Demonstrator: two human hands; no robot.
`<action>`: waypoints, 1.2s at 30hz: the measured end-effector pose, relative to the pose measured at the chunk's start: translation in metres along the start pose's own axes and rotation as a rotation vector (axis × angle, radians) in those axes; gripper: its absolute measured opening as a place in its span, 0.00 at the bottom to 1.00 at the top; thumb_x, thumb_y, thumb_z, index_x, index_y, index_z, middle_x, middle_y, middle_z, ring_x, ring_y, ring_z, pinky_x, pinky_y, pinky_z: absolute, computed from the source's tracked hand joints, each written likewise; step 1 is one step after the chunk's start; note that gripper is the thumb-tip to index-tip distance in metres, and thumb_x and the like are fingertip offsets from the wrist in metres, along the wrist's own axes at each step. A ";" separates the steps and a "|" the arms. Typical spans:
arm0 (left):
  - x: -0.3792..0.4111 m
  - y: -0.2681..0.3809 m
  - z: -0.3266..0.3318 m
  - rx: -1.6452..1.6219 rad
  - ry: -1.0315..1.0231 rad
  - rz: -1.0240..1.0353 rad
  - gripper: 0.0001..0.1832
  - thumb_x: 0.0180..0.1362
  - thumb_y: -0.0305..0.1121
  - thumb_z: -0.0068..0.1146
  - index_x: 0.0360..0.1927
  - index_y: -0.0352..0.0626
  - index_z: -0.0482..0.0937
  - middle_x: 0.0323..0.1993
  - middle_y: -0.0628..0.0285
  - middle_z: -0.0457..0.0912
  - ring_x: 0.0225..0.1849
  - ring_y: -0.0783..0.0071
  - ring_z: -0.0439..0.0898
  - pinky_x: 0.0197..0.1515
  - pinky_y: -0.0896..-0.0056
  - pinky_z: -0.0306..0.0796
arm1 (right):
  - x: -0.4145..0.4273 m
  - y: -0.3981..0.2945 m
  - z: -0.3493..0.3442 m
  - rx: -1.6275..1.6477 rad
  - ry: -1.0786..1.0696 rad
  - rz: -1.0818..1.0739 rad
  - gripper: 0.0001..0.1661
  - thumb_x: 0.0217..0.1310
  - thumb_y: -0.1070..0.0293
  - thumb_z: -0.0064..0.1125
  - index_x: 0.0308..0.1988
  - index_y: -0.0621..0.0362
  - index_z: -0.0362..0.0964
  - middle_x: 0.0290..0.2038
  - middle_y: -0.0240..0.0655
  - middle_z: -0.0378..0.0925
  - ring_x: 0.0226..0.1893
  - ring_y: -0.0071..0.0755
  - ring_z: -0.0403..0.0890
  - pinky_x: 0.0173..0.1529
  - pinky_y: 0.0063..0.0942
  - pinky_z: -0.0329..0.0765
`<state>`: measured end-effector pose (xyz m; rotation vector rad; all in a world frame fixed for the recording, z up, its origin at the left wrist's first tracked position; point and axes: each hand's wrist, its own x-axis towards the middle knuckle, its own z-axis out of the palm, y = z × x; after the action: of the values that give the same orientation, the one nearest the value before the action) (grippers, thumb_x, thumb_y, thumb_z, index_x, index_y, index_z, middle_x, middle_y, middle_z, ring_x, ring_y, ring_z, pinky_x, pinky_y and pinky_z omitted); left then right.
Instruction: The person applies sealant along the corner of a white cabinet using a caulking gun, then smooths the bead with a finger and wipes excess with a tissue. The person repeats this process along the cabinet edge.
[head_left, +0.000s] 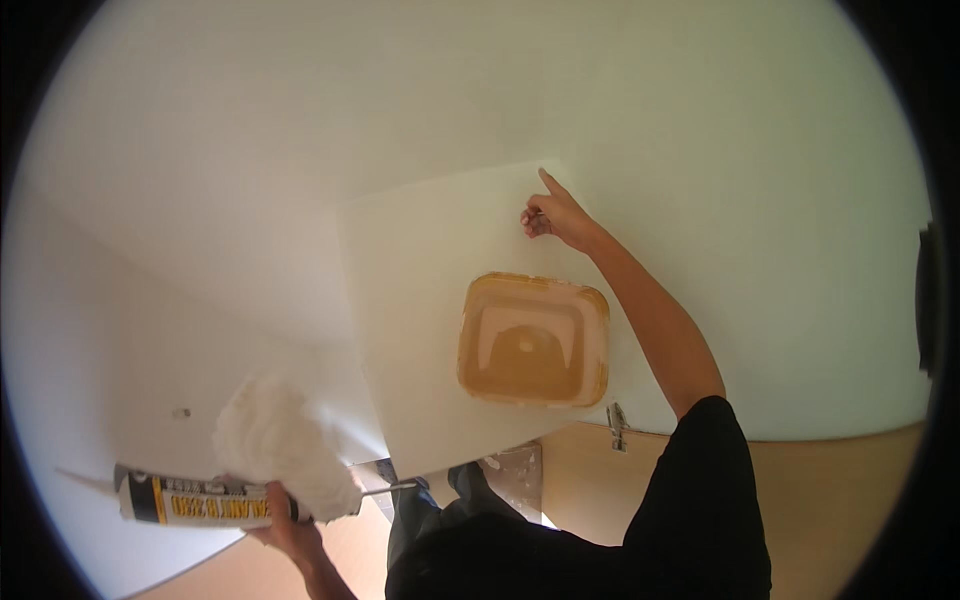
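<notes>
My left hand (281, 521), at the lower left, grips a sealant cartridge (202, 499) lying nearly level, its pale nozzle pointing left. A thin metal rod (390, 489), apparently part of a caulking gun, extends to the right behind it. A bunched white cloth (281, 450) hangs against the cartridge above that hand. My right hand (559, 214) reaches to the inner corner of a white panel (420, 300) and the white walls. One digit points at the seam and the others are curled, with nothing held; whether the tip touches cannot be told.
An amber plastic basin (531, 349), apparently holding liquid, rests on the panel below my right hand. A metal hinge (617, 427) sits by the front edge, near a tan board (720, 495). The left wall bears a small fitting (181, 412). A dark object (926, 300) shows at far right.
</notes>
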<state>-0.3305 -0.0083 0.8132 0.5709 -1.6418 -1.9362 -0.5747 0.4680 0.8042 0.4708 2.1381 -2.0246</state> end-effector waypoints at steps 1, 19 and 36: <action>0.002 0.000 -0.004 0.034 0.037 0.015 0.40 0.54 0.25 0.58 0.70 0.39 0.53 0.63 0.49 0.61 0.61 0.58 0.66 0.60 0.57 0.68 | 0.009 0.002 0.007 0.004 -0.009 0.008 0.50 0.62 0.76 0.42 0.72 0.54 0.18 0.27 0.40 0.73 0.23 0.32 0.75 0.31 0.30 0.77; 0.007 0.005 -0.011 0.282 0.174 -0.065 0.42 0.56 0.31 0.61 0.71 0.42 0.50 0.67 0.49 0.57 0.63 0.56 0.65 0.63 0.53 0.68 | -0.016 -0.037 0.024 -0.032 -0.045 0.093 0.27 0.75 0.48 0.27 0.28 0.54 0.57 0.19 0.29 0.62 0.15 0.21 0.56 0.22 0.23 0.56; 0.001 0.012 0.005 0.219 0.245 -0.021 0.38 0.57 0.30 0.60 0.70 0.44 0.55 0.66 0.52 0.60 0.64 0.58 0.65 0.62 0.55 0.68 | -0.021 -0.039 0.014 0.020 -0.176 0.111 0.09 0.65 0.66 0.41 0.40 0.59 0.56 0.18 0.28 0.60 0.15 0.20 0.53 0.23 0.22 0.57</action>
<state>-0.3330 -0.0069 0.8256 0.8772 -1.7023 -1.6358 -0.5693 0.4499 0.8473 0.3896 1.9474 -1.9504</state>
